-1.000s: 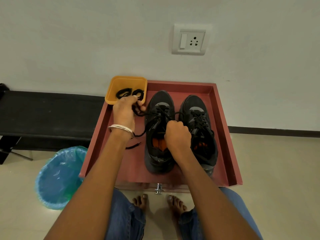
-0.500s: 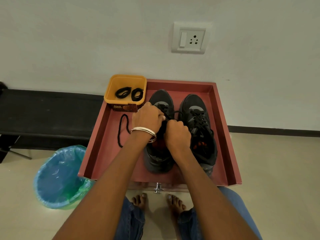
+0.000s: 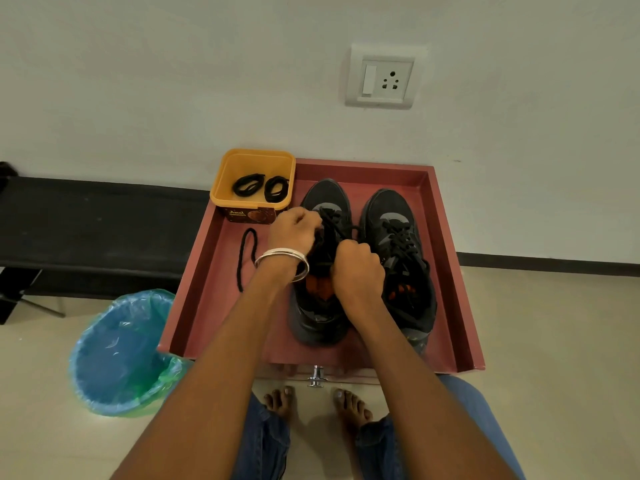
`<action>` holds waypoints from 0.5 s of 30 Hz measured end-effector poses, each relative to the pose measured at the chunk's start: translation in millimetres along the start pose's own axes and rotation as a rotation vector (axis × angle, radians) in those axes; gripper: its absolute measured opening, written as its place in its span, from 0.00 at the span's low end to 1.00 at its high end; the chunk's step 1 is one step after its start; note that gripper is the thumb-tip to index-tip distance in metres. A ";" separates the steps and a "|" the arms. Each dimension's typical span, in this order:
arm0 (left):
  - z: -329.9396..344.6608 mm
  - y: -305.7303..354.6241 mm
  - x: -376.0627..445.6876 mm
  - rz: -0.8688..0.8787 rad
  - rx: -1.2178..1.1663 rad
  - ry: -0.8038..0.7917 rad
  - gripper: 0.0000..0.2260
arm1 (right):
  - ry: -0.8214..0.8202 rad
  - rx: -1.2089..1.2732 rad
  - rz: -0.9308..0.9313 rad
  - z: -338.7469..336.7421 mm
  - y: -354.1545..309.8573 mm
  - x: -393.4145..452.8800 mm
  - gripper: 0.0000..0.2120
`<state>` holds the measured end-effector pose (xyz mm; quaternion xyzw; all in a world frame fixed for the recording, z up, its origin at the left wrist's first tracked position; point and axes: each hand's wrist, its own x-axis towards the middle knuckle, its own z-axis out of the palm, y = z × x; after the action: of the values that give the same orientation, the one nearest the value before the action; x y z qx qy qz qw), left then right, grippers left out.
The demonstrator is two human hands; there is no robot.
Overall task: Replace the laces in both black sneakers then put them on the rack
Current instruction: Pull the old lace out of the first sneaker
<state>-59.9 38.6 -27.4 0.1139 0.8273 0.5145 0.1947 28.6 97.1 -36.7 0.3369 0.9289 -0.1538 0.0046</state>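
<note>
- The yellow tub just beyond the left hand carries a brown label reading "Amul" (a smaller line under it is too fine to read); two coiled black laces lie inside it.
- Both black sneakers stand side by side on the red tray, toes to the wall: the left sneaker is under both hands, the right sneaker just right of the right hand.
- The left hand is curled, pinching the lace at the left sneaker's upper eyelets; the right hand is a closed fist gripping the lace nearer the tongue.
- A second ago the left hand was out by the tub pulling lace; it has come back over the shoe.
- A loose lace strand now lies on the tray, left of the left wrist.
- A blue-lined bin sits on the floor, left of the left forearm.
</note>
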 end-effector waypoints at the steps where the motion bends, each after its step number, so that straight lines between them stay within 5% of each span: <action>1: -3.9 3.7 -2.6 -0.063 -0.167 0.000 0.08 | 0.005 -0.002 -0.003 0.0 -0.3 -0.2 0.06; 5: -16.3 11.7 -5.5 -0.267 -0.796 -0.043 0.09 | 0.016 0.001 -0.012 -0.5 -1.0 -0.4 0.05; 10: -21.4 10.5 -2.2 -0.253 -1.036 -0.074 0.11 | 0.018 -0.011 -0.008 0.6 0.0 0.3 0.05; 12: -21.6 8.5 -1.1 -0.161 -0.854 0.016 0.10 | 0.010 -0.013 -0.004 0.8 0.2 1.1 0.04; 15: -19.8 -5.6 2.0 0.230 -0.065 0.143 0.02 | 0.011 -0.011 -0.010 1.4 1.0 1.6 0.04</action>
<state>-70.4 21.0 -25.1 0.1643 0.8035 0.5668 0.0786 27.9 98.4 -38.5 0.3331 0.9314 -0.1466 0.0005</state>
